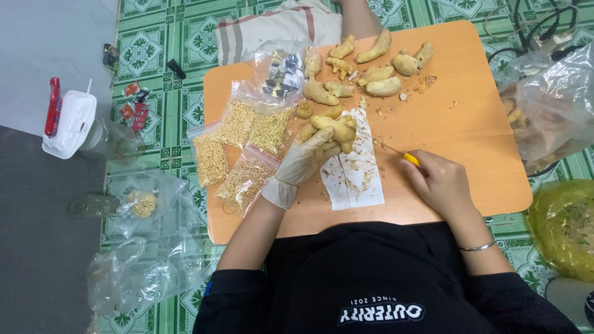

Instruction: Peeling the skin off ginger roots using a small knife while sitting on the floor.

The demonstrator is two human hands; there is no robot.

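1. Left hand [307, 156], gloved, closed around a piece of ginger root [334, 128], held just above the top of the white paper sheet [354, 167] on the orange worktop [470, 136].
2. Right hand [440, 183], bare, closed around a small yellow-handled knife [405, 156], thin blade pointing toward the ginger but apart from it.
3. Best, judging by this: turn the root in the gloved hand to bring unpeeled skin toward the blade, and scrape shallowly so scraps fall on the paper.
4. Worth keeping the gloved fingertips behind the cutting edge.
5. Count: roughly ten more ginger pieces [371, 68] at the far edge, some overlapping, so not exact.
6. Four clear bags of pale chopped bits [246, 145] left of the paper; one further bag with dark contents [281, 74] behind them.
7. One paper sheet, one knife.
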